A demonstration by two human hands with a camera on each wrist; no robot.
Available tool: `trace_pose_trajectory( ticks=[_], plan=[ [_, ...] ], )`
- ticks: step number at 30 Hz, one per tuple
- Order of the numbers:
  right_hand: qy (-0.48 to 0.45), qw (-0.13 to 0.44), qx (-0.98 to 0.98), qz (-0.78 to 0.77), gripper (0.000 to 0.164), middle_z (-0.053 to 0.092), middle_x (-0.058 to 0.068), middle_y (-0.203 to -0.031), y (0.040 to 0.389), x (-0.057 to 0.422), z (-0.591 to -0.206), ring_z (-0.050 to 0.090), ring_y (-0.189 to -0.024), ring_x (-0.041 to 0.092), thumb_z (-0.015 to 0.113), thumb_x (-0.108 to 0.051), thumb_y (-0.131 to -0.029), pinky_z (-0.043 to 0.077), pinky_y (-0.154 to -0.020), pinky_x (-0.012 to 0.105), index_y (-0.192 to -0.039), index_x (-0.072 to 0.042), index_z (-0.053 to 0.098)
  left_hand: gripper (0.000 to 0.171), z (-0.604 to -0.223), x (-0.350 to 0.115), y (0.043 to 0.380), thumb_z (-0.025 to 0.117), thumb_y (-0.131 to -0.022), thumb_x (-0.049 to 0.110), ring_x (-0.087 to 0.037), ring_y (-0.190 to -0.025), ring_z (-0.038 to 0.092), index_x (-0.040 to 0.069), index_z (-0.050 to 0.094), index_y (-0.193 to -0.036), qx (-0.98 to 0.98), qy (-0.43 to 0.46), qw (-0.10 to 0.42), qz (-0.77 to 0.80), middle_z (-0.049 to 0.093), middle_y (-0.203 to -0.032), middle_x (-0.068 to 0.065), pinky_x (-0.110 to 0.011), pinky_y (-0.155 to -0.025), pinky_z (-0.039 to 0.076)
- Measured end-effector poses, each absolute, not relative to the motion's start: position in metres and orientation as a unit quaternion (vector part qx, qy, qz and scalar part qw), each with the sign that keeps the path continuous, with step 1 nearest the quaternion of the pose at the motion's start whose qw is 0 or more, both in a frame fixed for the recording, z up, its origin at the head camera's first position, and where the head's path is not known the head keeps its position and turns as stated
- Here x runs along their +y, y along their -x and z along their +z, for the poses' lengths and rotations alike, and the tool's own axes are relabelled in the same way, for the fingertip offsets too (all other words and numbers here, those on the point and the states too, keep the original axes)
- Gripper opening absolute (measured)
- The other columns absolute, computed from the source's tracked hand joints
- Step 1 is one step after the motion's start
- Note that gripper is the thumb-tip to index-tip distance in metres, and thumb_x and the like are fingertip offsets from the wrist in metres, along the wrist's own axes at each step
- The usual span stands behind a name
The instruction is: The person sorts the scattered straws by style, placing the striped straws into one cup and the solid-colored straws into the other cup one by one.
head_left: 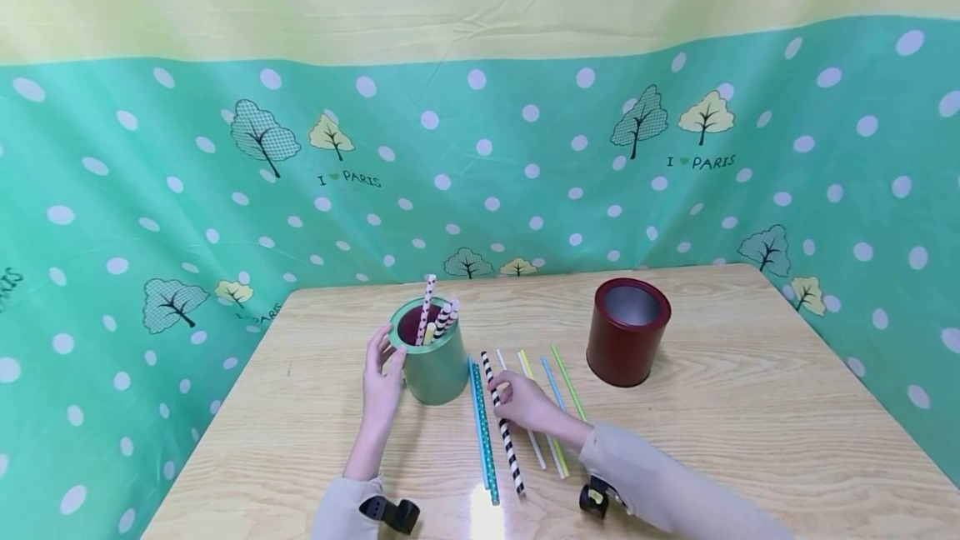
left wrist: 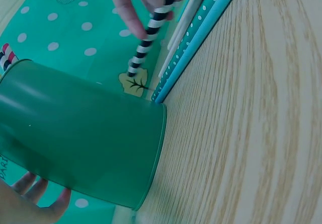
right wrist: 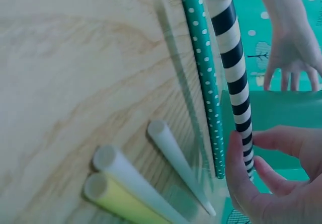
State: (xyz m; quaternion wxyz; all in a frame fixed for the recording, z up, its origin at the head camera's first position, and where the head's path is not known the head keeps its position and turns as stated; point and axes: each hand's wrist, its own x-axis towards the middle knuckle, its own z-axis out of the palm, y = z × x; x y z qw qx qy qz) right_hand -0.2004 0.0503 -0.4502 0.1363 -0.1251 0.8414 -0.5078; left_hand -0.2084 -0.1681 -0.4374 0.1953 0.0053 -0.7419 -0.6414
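Observation:
My right hand (head_left: 525, 402) pinches a black-and-white striped paper straw (head_left: 510, 448) between thumb and fingers. In the right wrist view the straw (right wrist: 234, 68) is raised off the wood, beside a green polka-dot straw (right wrist: 201, 68). My left hand (head_left: 382, 377) rests against the near-left side of a green tin (head_left: 437, 373), fingers spread at its rim and wall. Several patterned straws (head_left: 426, 311) stand leaning inside that tin. Seen from the left wrist, the tin (left wrist: 80, 133) stands upright on the table, with the fingers (left wrist: 37, 189) along its far side.
On the table (head_left: 330, 440), left of the striped straw, lies a light blue straw (head_left: 478, 423). To its right are white, yellow, blue and green straws, including a green one (head_left: 567, 382). A dark red tin (head_left: 628, 336) stands farther right. A polka-dot cloth (head_left: 480, 148) hangs behind.

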Motion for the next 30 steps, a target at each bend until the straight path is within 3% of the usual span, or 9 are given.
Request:
trace_pose_trajectory(
  ticks=[3, 16, 23, 30],
  plan=[
    [0.113, 0.125, 0.828, -0.535, 0.036, 0.049, 0.007, -0.075, 0.200, 0.050, -0.448, 0.049, -0.049, 0.011, 0.058, 0.010, -0.071, 0.049, -0.047, 0.027, -0.106, 0.003, 0.053, 0.042, -0.438, -0.168, 0.209, 0.048, -0.091, 0.015, -0.028, -0.114, 0.041, 0.010, 0.037, -0.132, -0.744, -0.005, 0.198, -0.638, 0.044, -0.127, -0.018, -0.042, -0.092, 0.038],
    [0.087, 0.090, 0.797, -0.591, 0.038, 0.050, 0.012, -0.085, 0.201, 0.050, -0.436, 0.051, -0.055, 0.012, 0.055, 0.008, -0.074, 0.052, -0.054, 0.033, -0.112, 0.003, 0.051, 0.043, -0.440, -0.169, 0.209, 0.049, -0.090, 0.016, -0.028, -0.115, 0.040, 0.012, 0.037, -0.131, -0.744, -0.006, 0.195, -0.639, 0.043, -0.128, -0.016, -0.045, -0.092, 0.037],
    [0.091, 0.055, 0.769, -0.630, 0.038, 0.052, 0.016, -0.086, 0.198, 0.049, -0.429, 0.054, -0.060, 0.015, 0.055, 0.009, -0.074, 0.053, -0.056, 0.037, -0.112, 0.006, 0.050, 0.043, -0.440, -0.169, 0.209, 0.050, -0.090, 0.017, -0.025, -0.114, 0.042, 0.013, 0.038, -0.131, -0.746, -0.004, 0.199, -0.636, 0.044, -0.128, -0.014, -0.016, -0.082, 0.039],
    [0.104, 0.026, 0.746, -0.657, 0.038, 0.054, 0.021, -0.089, 0.197, 0.049, -0.421, 0.057, -0.066, 0.022, 0.056, 0.010, -0.073, 0.053, -0.056, 0.034, -0.110, 0.008, 0.049, 0.042, -0.440, -0.168, 0.208, 0.049, -0.090, 0.017, -0.025, -0.113, 0.042, 0.012, 0.038, -0.131, -0.748, -0.007, 0.201, -0.633, 0.045, -0.128, -0.015, -0.028, -0.087, 0.040]
  ],
)
